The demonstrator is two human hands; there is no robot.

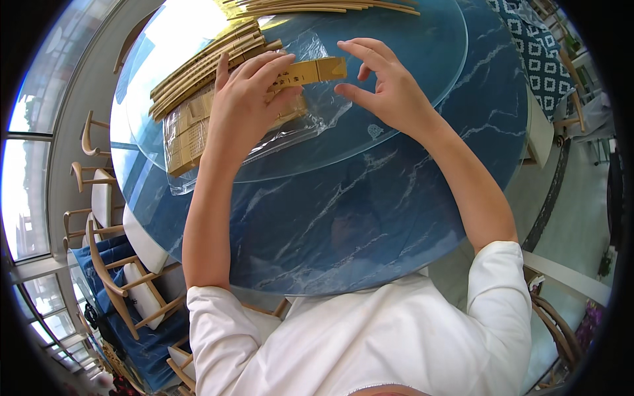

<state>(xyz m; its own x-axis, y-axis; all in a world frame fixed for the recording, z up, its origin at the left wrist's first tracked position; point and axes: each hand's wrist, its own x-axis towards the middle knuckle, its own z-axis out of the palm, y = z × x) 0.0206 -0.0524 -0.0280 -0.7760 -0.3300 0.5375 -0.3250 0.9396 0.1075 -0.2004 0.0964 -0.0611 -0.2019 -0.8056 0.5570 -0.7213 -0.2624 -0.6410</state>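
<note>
A narrow golden-brown paper sleeve or flat box (325, 69), printed with dark characters, is in my left hand (246, 105). Thumb and fingers close round its left part, and its right end sticks out with a flap showing. Just beyond that end hovers my right hand (399, 92), thumb and fingers apart, holding nothing. Beneath my left hand lies a clear plastic bag (317, 122) with stacked golden-brown packs (188, 142) in it. A row of long, slim brown pieces (198, 66) rests on top of these, to the left; their kind I cannot make out.
All this lies on a round glass turntable (422, 72) over a blue marbled table (330, 231). Several thin wooden sticks (317, 8) lie at the far side. Wooden chairs (132, 284) stand to the left, near tall windows. A patterned cloth (535, 59) hangs at the far right.
</note>
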